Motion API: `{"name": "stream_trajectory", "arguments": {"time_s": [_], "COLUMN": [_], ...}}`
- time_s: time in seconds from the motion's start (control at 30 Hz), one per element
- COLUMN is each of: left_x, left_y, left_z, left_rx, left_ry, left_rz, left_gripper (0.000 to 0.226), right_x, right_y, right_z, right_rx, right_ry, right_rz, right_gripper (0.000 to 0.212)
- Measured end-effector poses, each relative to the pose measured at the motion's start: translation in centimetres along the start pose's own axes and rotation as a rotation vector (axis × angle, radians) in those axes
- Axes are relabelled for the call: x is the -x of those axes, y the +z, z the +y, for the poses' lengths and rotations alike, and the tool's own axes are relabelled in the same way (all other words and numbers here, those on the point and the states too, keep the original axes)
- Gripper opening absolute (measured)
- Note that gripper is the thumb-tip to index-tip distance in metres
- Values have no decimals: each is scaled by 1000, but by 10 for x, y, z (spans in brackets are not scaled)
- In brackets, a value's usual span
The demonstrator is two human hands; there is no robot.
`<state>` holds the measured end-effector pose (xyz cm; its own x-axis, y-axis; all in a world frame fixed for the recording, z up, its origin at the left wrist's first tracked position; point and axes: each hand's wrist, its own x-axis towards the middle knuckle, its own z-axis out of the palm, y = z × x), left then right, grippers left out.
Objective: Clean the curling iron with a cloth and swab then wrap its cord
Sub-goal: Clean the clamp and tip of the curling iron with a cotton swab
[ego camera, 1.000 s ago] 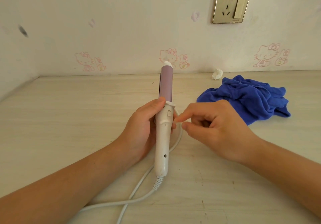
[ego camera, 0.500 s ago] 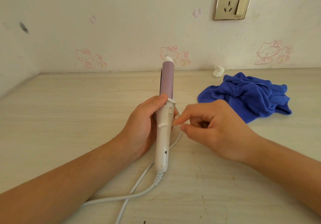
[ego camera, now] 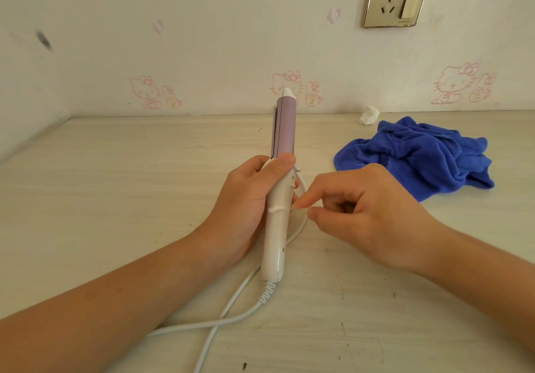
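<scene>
**Curling Iron Held Upright, Right Hand at the Handle**

The white-handled curling iron with a lilac barrel (ego camera: pixel 278 199) stands nearly upright above the pale wood-grain table (ego camera: pixel 115 184), barrel tip up and cord end down. The left hand (ego camera: pixel 246 199) grips the handle from the left: the fingers wrap behind it and the thumb presses on the collar just below the barrel.

The right hand (ego camera: pixel 373 216) is just beside the handle on its right. Its fingers are curled, and the index finger and thumb pinch a thin pale item (ego camera: pixel 299 210) whose tip touches the handle; it is too small to identify.

The white power cord (ego camera: pixel 231 319) leaves the ribbed strain relief at the handle base, crosses over itself on the table, and loops up behind the handle.

A crumpled blue cloth (ego camera: pixel 419 155) lies on the table to the right, apart from both hands. A small white crumpled wad (ego camera: pixel 369 115) sits just behind it, near the wall.
</scene>
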<state>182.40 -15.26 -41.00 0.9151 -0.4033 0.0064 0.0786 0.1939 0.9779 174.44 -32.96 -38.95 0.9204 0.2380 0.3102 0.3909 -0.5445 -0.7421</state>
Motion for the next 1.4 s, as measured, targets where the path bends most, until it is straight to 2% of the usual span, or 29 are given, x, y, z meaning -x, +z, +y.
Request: {"name": "stream_trajectory", "arguments": {"time_s": [0.1, 0.23, 0.33, 0.47, 0.6, 0.7, 0.83, 0.93, 1.07, 1.33, 1.4], "left_x": [1, 0, 1, 1, 1, 0, -1, -1, -1, 0, 0], "left_y": [0, -1, 0, 0, -1, -3, -4, -4, -4, -2, -2], "left_z": [-1, -1, -2, -2, -3, 0, 4, 4, 5, 9, 11], "left_rx": [-5, -14, -3, -50, -56, -9, 111, 134, 113, 151, 176], "left_ry": [-8, 4, -2, 23, 22, -1, -31, -34, -27, -49, -61], "left_rz": [20, 37, 42, 37, 65, 60, 32, 33, 47, 79, 80], "left_gripper": [33, 38, 35, 31, 37, 33, 32, 29, 28, 28, 29], "right_x": [6, 5, 7, 5, 10, 8, 11, 10, 11, 11, 11], "right_y": [4, 4, 7, 7, 11, 8, 13, 13, 14, 12, 13], "right_z": [-5, -1, -4, -2, -8, -4, -8, -6, -9, -5, -5], "right_rx": [-45, -33, -50, -33, -64, -49, -59, -67, -32, -77, -82], "right_ry": [-27, -23, -28, -14, -27, -7, -25, -9, -20, -35, -38], "right_rz": [-174, -84, -168, -67, -236, -140, -253, -197, -296, -153, -193], "right_gripper": [25, 23, 25, 22, 24, 21, 19, 20, 20, 16, 16]}}
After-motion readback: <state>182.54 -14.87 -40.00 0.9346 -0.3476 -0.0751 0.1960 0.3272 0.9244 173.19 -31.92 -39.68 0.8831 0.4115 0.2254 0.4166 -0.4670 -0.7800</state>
